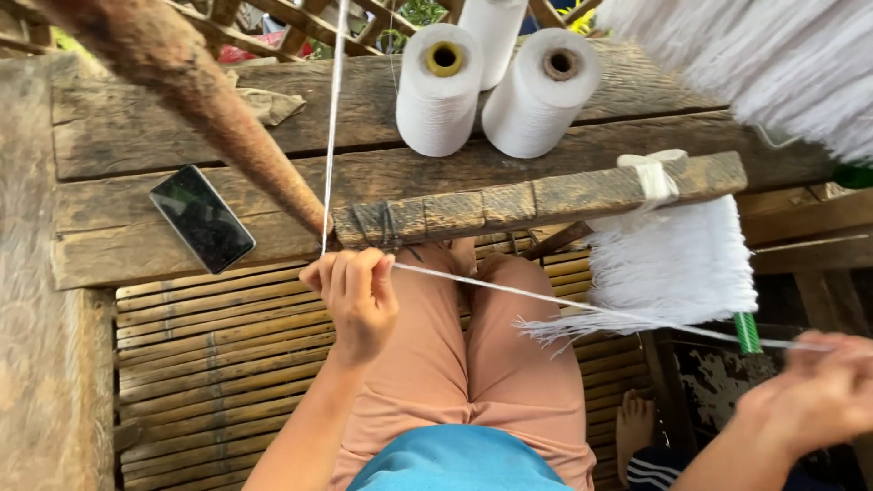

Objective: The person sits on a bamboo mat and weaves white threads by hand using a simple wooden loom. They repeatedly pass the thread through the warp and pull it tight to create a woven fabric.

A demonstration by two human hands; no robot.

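Note:
My left hand (356, 291) is closed around a white thread (564, 304) just below a weathered wooden bar (546, 202). The thread rises from that hand (331, 127) toward the top of the view and also runs taut to the right, to my right hand (814, 395), which pinches its far end. A thick bundle of white threads (677, 264) hangs from the bar's right part, tied on with a white strip. My legs in salmon trousers lie below the bar on a bamboo slat floor.
Three white thread cones (496, 86) stand on the wooden planks behind the bar. A black phone (202, 218) lies on a plank at left. A brown wooden pole (218, 118) slants down to the bar. More white threads (773, 55) hang at top right. Another person's bare foot (634, 427) is at bottom right.

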